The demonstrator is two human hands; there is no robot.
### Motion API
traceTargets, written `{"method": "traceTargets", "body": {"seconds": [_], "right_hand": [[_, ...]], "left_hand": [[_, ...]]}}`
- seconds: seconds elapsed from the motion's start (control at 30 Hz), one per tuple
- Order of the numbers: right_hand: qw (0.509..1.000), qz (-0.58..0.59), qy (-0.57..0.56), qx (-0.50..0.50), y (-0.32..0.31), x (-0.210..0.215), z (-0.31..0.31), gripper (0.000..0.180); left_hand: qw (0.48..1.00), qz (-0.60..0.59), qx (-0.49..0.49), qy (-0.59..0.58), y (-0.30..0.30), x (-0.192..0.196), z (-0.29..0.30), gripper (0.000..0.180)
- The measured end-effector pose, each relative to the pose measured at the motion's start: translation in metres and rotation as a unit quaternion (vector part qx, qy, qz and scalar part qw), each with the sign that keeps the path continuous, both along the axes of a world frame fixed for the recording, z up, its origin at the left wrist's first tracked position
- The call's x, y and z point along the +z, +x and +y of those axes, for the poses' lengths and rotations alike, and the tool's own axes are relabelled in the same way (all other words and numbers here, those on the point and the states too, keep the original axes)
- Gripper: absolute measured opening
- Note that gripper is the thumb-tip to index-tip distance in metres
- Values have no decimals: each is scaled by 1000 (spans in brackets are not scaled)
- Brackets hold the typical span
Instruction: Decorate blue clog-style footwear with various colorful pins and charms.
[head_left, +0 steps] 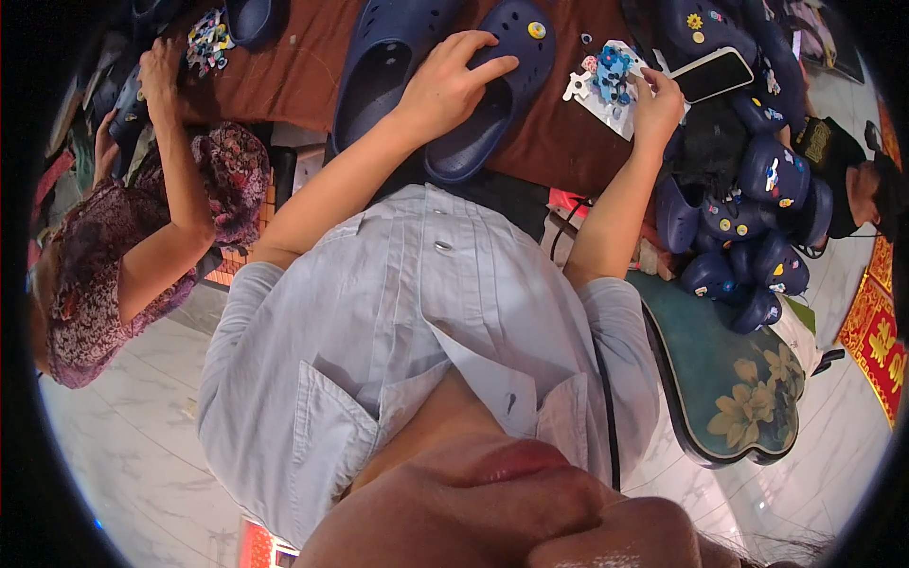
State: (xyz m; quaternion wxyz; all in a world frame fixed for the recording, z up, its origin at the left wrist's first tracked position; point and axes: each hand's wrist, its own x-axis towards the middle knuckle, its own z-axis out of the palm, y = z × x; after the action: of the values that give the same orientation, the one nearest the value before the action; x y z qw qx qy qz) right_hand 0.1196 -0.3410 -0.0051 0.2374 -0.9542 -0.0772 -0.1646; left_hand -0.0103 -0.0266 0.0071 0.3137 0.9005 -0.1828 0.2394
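Pressing down with the left hand (453, 83), fingers spread on a navy clog (492, 90). Pinching a white charm sheet (611, 90) with the right hand (656, 106).

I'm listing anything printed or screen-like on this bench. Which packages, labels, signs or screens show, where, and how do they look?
Phone: right of the right hand, slim rectangle, white glare on its screen.
Charm sheet: white card under the right fingers, holding blue and white charms.
Red mat: floor at far right, red with gold figures.
No other screens visible.
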Motion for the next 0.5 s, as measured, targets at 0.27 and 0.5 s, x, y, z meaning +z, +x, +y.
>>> {"method": "traceTargets", "body": {"seconds": [0.27,0.5], "right_hand": [[994,-1,32,103,-14,9,46,23],[978,-5,-173,115,-16,4,63,23]], "left_hand": [[1000,9,1,0,-1,0,-1,58],[1000,4,-1,-9,0,-4,-2,56]]}}
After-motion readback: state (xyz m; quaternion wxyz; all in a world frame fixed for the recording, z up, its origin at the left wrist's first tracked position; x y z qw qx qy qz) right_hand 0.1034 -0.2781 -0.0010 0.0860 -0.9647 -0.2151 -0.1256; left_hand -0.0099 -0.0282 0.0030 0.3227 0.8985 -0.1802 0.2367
